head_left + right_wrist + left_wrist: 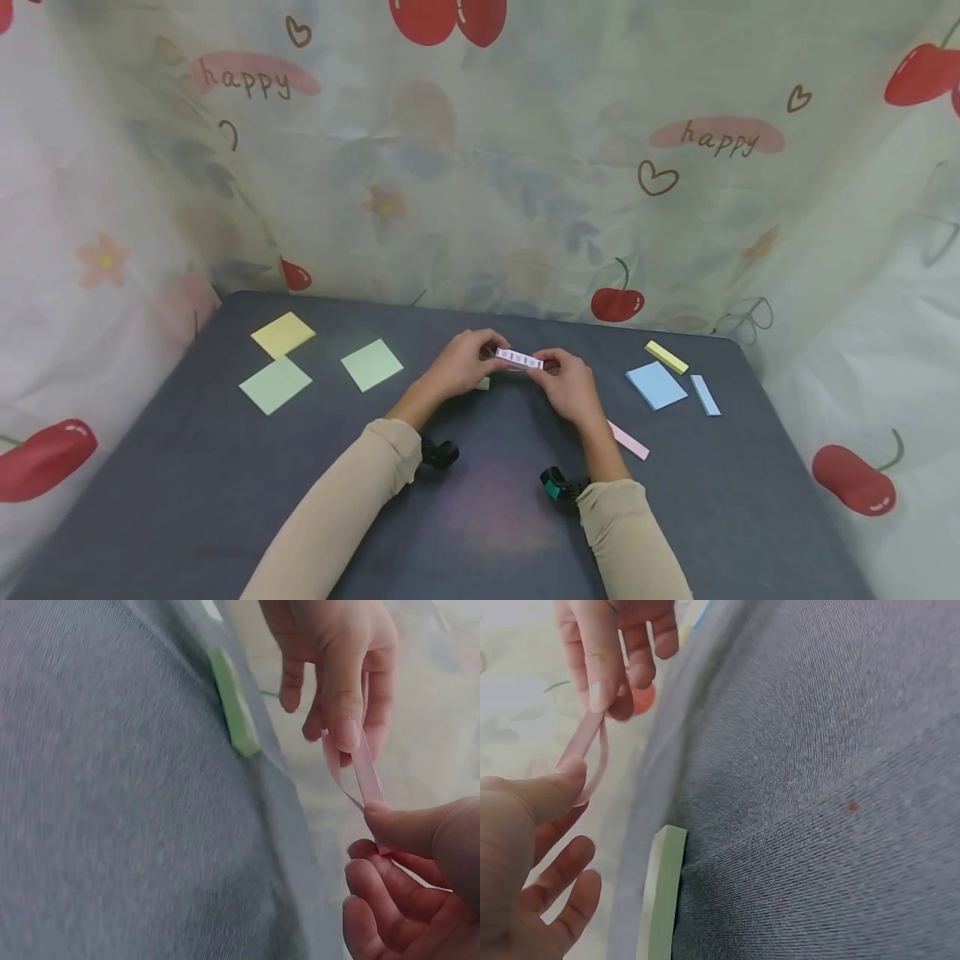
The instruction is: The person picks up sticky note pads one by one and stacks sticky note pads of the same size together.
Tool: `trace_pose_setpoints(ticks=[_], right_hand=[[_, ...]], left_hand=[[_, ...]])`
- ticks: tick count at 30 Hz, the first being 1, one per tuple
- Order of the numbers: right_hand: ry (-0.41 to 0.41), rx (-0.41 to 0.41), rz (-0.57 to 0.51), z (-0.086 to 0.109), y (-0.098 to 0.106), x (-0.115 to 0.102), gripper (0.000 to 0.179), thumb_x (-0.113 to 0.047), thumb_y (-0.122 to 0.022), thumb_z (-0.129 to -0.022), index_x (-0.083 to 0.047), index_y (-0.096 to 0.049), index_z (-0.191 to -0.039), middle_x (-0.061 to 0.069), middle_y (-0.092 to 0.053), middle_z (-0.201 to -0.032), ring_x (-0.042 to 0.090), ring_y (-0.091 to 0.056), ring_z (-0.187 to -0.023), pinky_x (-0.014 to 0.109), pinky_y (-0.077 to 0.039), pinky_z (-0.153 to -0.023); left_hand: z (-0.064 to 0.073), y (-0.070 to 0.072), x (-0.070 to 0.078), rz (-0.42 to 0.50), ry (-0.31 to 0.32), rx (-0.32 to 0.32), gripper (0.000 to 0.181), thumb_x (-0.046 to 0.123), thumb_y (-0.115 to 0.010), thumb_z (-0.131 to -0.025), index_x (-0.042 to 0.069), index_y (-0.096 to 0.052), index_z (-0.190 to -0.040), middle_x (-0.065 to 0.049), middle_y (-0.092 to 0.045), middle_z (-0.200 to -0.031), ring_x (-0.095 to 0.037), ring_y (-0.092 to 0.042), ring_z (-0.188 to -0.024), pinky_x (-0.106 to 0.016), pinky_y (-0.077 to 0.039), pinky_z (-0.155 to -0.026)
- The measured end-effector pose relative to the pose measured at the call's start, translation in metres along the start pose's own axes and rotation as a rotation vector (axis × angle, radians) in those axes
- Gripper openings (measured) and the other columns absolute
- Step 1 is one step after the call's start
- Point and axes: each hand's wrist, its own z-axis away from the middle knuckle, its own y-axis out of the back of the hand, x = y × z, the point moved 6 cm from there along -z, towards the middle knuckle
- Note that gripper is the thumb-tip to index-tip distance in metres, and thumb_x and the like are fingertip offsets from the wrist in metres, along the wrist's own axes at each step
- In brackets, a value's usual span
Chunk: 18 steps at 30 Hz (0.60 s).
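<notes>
Between both hands, above the far part of the table, is a narrow pink sticky note pad (519,358) with a printed white face. My left hand (468,360) pinches one end between thumb and fingers; my right hand (570,385) pinches the other end. A thin pink strip bows away from the pad's side, leaving a gap, as both wrist views show. In the left wrist view my left hand's lower fingers (574,907) stay loosely curled, off the pad. A narrow green pad (662,892) lies on the table below, partly hidden by my left hand in the head view.
On the dark cloth-covered table (495,500), a yellow square note (283,335) and two green square notes (275,385) lie left. At right are a blue square pad (657,385), a yellow strip (666,357), a blue strip (705,395) and a pink strip (628,440) beside my forearm.
</notes>
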Motion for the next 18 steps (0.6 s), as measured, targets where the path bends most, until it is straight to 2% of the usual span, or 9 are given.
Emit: trace_pose_setpoints(ticks=[7, 13, 18], right_hand=[[0.034, -0.012, -0.049, 0.000, -0.006, -0.014, 0.030, -0.027, -0.073, -0.096, -0.010, -0.072, -0.120, 0.012, -0.074, -0.110, 0.027, -0.069, -0.097, 0.037, -0.056, -0.080], [0.058, -0.020, -0.097, 0.002, -0.014, -0.026, 0.028, -0.027, -0.074, -0.095, -0.010, -0.074, -0.118, 0.011, -0.075, -0.106, 0.024, -0.068, -0.092, 0.030, -0.053, -0.075], [0.040, -0.046, -0.134, 0.009, -0.024, -0.029, 0.028, -0.029, -0.072, -0.097, -0.012, -0.074, -0.118, 0.009, -0.073, -0.101, 0.020, -0.060, -0.085, 0.028, -0.047, -0.072]], left_hand=[[0.020, 0.015, -0.009, 0.167, 0.037, 0.071, 0.022, 0.031, -0.072, -0.097, 0.021, -0.070, -0.115, 0.000, -0.070, -0.111, -0.019, -0.064, -0.102, -0.034, -0.055, -0.082], [0.034, 0.024, -0.019, 0.228, 0.043, 0.104, 0.026, 0.029, -0.075, -0.094, 0.020, -0.070, -0.118, -0.001, -0.071, -0.113, -0.019, -0.065, -0.103, -0.032, -0.055, -0.082], [0.047, 0.029, -0.023, 0.248, 0.037, 0.136, 0.037, 0.022, -0.078, -0.092, 0.017, -0.067, -0.127, -0.003, -0.070, -0.119, -0.021, -0.066, -0.105, -0.038, -0.056, -0.088]])
